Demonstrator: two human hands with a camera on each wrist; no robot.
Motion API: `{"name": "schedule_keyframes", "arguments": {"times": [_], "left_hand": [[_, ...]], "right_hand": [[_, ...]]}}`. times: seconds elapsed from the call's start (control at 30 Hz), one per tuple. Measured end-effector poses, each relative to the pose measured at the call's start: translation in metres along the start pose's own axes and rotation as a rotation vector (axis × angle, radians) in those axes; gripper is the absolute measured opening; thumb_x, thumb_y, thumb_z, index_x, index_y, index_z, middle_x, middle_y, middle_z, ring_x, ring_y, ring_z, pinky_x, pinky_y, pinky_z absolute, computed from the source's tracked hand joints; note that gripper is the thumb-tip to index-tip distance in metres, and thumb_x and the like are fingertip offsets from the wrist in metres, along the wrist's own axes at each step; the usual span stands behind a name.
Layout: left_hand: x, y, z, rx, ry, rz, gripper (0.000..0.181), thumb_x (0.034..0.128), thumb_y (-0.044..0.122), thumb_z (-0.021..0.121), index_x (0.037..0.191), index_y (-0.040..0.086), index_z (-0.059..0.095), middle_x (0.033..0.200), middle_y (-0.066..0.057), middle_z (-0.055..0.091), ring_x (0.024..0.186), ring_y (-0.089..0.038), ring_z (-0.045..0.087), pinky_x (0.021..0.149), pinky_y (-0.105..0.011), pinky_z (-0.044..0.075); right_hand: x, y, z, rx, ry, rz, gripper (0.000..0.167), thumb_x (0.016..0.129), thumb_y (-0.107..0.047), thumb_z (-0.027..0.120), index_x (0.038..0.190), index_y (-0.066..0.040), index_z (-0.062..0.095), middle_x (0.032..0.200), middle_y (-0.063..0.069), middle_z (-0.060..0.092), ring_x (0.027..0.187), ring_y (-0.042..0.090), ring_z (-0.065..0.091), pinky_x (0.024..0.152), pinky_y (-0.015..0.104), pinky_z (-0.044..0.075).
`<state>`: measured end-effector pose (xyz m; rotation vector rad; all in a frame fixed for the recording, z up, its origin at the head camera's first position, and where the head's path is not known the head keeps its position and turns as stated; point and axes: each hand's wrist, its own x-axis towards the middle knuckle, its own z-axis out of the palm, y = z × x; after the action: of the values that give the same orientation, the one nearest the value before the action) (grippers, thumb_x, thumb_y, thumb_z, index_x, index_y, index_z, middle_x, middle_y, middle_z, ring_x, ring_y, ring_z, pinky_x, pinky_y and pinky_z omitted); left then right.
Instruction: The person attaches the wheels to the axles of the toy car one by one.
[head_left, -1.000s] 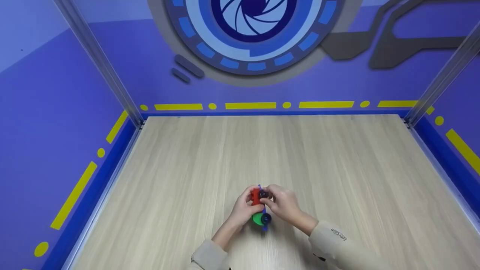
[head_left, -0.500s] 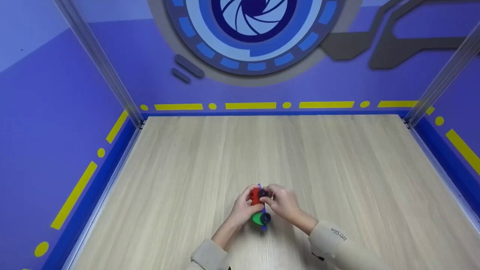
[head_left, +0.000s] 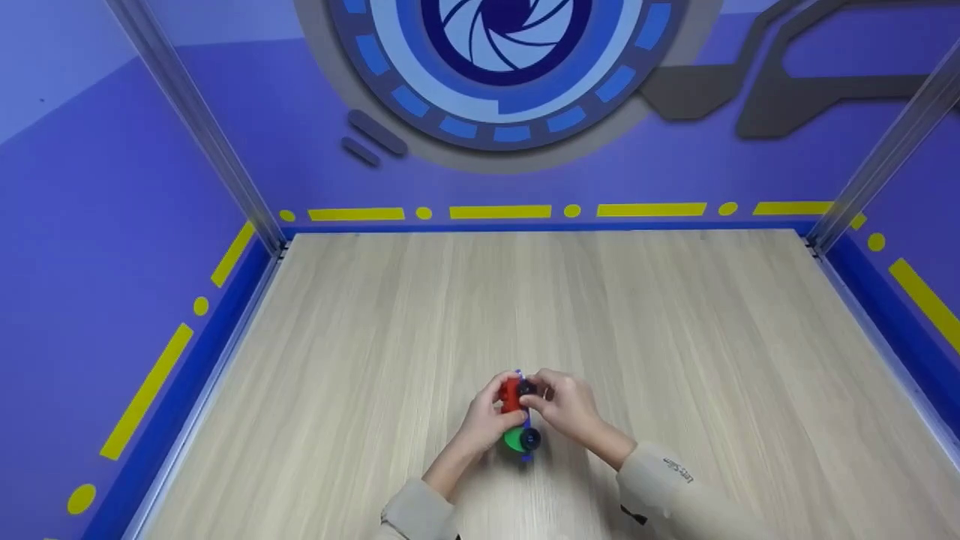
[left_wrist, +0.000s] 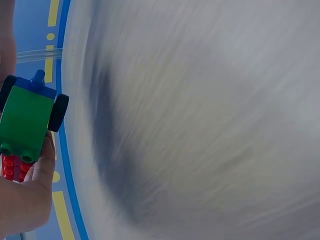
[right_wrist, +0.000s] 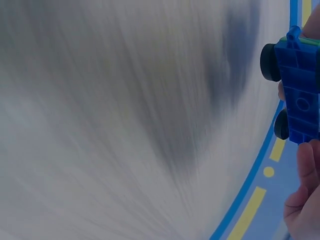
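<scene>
A toy car of building bricks is held up between both hands, turned on its side in the head view. Its blue chassis (right_wrist: 299,82) carries black wheels (head_left: 530,439); a curved green block (left_wrist: 26,120) and red bricks (head_left: 511,395) are fixed on top. My left hand (head_left: 482,421) grips the car from the left, around the red bricks. With thumb and fingers my right hand (head_left: 570,407) pinches the car at its far end, by a black wheel (head_left: 527,388). A small blue hitch (right_wrist: 294,34) sticks out at the near end.
Below the hands spreads a wood-grain tabletop (head_left: 450,300). Blue-purple panels (head_left: 247,135) with yellow marks enclose its back and both sides. Metal posts (head_left: 202,124) stand at the back corners.
Both hands keep their hold on the toy car. It shifts only very slightly; the hands stay in nearly the same place.
</scene>
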<state>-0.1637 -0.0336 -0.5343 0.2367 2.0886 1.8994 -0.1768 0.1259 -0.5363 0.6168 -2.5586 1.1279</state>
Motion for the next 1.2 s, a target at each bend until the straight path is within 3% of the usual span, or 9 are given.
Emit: {"name": "schedule_keyframes", "arguments": {"times": [0.33,0.73,1.2], "left_hand": [[0.003,-0.015,0.004,0.118,0.004,0.032,0.051,0.0779,0.002,0.060,0.125,0.014,0.043,0.123,-0.011,0.049,0.107,-0.026,0.051,0.085,-0.042,0.045],[0.004,-0.014,0.004,0.169,0.013,0.035,0.053,0.0768,0.004,0.063,0.125,0.014,0.044,0.121,-0.010,0.051,0.107,-0.022,0.050,0.084,-0.039,0.045],[0.005,-0.015,0.006,0.083,0.002,0.000,0.060,0.0783,0.015,0.064,0.132,0.014,0.038,0.125,-0.015,0.047,0.111,-0.029,0.049,0.086,-0.040,0.045]], "right_hand": [[-0.003,0.005,-0.004,0.171,-0.154,0.203,0.018,0.075,-0.022,0.068,0.088,-0.009,0.064,0.075,-0.003,0.062,0.063,0.006,0.050,0.054,0.018,0.044],[-0.010,0.003,0.004,0.016,-0.030,0.114,0.018,0.073,-0.020,0.070,0.086,-0.010,0.064,0.075,-0.001,0.065,0.062,0.003,0.054,0.054,0.016,0.045],[-0.010,0.010,-0.001,0.077,-0.066,0.137,0.028,0.077,-0.027,0.066,0.098,-0.009,0.063,0.071,-0.004,0.059,0.062,0.004,0.052,0.054,0.016,0.044]]}}
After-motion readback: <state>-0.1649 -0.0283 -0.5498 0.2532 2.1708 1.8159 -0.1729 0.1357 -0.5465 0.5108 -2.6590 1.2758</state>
